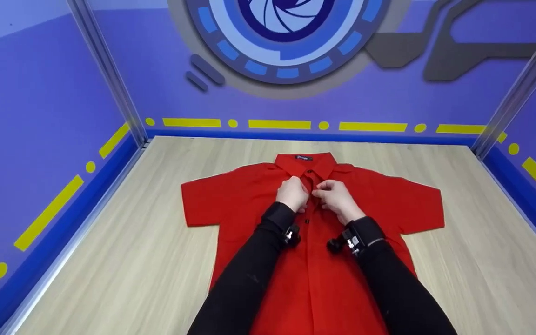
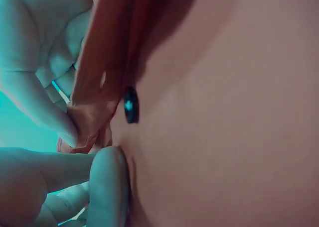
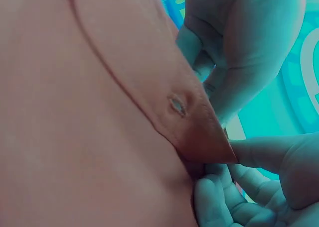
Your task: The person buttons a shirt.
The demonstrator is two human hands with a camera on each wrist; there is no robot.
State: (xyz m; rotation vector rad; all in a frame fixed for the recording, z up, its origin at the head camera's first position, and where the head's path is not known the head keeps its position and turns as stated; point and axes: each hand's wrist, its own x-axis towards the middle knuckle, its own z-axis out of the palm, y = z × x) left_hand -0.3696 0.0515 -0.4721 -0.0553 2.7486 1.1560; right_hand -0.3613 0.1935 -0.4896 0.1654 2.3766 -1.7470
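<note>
A red short-sleeved shirt (image 1: 258, 204) lies front up and spread out, collar away from me. At its front opening, just below the collar, my left hand (image 1: 292, 193) and right hand (image 1: 335, 197) work close together. In the right wrist view, my right thumb and fingers (image 3: 212, 194) pinch the edge of the placket (image 3: 144, 62), near a buttonhole (image 3: 177, 105). My left fingers (image 2: 107, 187) pinch the shirt's cloth beside it, partly hidden under the fold. A dark button (image 2: 130, 105) stands out from the cloth in the left wrist view.
The shirt lies on a light wood table (image 1: 123, 242). Purple-blue panels (image 1: 258, 104) with yellow marks and metal corner posts (image 1: 110, 70) enclose the back and sides. Another button (image 1: 307, 221) shows below the hands, and one (image 1: 309, 171) at the collar.
</note>
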